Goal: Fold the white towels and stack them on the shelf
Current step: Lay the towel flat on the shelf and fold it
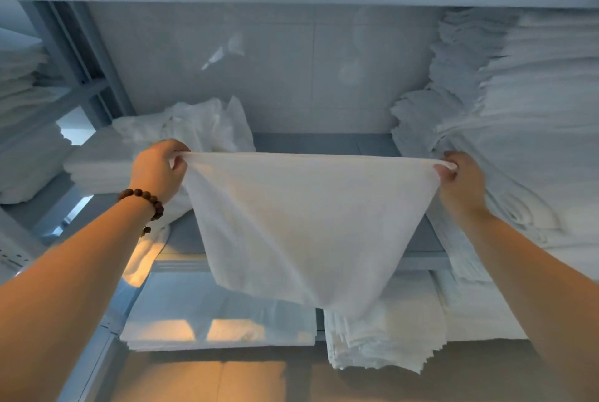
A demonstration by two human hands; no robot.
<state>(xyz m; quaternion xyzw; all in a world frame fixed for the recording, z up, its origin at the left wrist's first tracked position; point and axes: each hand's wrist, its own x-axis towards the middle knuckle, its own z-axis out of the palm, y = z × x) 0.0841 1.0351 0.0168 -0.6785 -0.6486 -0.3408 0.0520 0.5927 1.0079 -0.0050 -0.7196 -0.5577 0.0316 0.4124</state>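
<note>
- Both hands are up at shelf height, with one white towel (308,223) stretched between them
- The left hand (160,168) pinches the towel's top left corner, fingers curled round the bunched cloth, and a beaded bracelet (146,199) sits on that wrist
- The right hand (457,181) grips the opposite top corner, thumb and fingers closed tight on it
- The top edge runs taut and nearly level from hand to hand, while the rest hangs down to a loose point
- The towel is in the air in front of the shelf (324,143), and its tip drops below the shelf's front rail
- Behind the left hand, a crumpled heap of towels (194,126) lies on the shelf towards the back
- Just beside the right hand, a tall stack of folded towels (534,109) fills the shelf's right side
- One level down, a ragged-edged pile (382,336) sits right under the hanging tip, with flat folded linen (210,304) to its left
</note>
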